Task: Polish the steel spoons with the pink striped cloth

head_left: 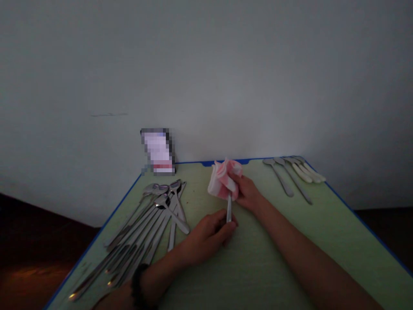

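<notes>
My left hand (pixel 214 232) is closed on the lower end of a metal cutlery handle (pixel 229 206), which points away from me. A crumpled pink and white cloth (pixel 222 181) covers the far end of that piece, so its head is hidden. From the right side, my right hand (pixel 247 191) grips the cloth around it, thumb on top. Left of my left hand lies a heap of metal cutlery (pixel 161 219), with several spoons and long handles overlapping. One spoon (pixel 174 215) rests across the top of the heap.
At the table's far right corner lie metal spoons (pixel 280 178) beside several pieces with white handles (pixel 305 172). A phone (pixel 158 150) with a blurred screen leans against the wall (pixel 226 86) at the far left. The green table (pixel 258 267) has a blue edge.
</notes>
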Motion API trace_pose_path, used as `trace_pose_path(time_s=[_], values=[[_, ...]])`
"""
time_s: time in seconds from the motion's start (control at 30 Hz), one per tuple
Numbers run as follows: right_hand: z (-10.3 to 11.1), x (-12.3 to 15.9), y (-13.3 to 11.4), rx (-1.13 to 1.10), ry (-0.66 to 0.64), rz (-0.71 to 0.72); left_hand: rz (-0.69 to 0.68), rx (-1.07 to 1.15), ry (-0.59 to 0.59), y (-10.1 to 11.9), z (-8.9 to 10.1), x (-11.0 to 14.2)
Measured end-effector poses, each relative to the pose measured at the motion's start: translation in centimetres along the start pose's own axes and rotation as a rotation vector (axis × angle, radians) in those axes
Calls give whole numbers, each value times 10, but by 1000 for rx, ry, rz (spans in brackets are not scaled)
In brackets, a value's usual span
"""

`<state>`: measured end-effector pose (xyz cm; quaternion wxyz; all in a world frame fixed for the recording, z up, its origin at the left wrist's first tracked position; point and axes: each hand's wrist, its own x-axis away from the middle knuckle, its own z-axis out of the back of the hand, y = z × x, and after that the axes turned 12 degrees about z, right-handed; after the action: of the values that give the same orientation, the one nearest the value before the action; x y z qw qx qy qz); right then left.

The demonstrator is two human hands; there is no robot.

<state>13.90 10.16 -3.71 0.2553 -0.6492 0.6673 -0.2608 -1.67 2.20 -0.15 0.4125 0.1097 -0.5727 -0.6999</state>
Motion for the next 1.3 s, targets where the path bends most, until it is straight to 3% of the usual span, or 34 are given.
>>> trace_pose_path(time_s=[0.1, 0.3, 0.57, 0.77, 0.9, 1.13, 1.3], values=[[2, 0, -4, -49, 29, -1, 9, -10, 0, 1, 0, 1], [-6, 0, -7, -210, 23, -135, 11, -44, 17, 2, 0, 1], [-6, 1, -11, -155, -137, -280, 58, -53, -25, 4, 1, 2], [-9, -1, -11, -148, -128, -337, 52, -66, -27, 6, 1, 3], [-7, 0, -3, -52, -85, -255, 66, -102, -12, 5, 1, 4], [2, -15, -10, -50, 152, 77, 20, -230, -3, 9, 2, 3], [4, -17, -14, -33, 170, 120, -7, -324, 23, 7, 0, 5]])
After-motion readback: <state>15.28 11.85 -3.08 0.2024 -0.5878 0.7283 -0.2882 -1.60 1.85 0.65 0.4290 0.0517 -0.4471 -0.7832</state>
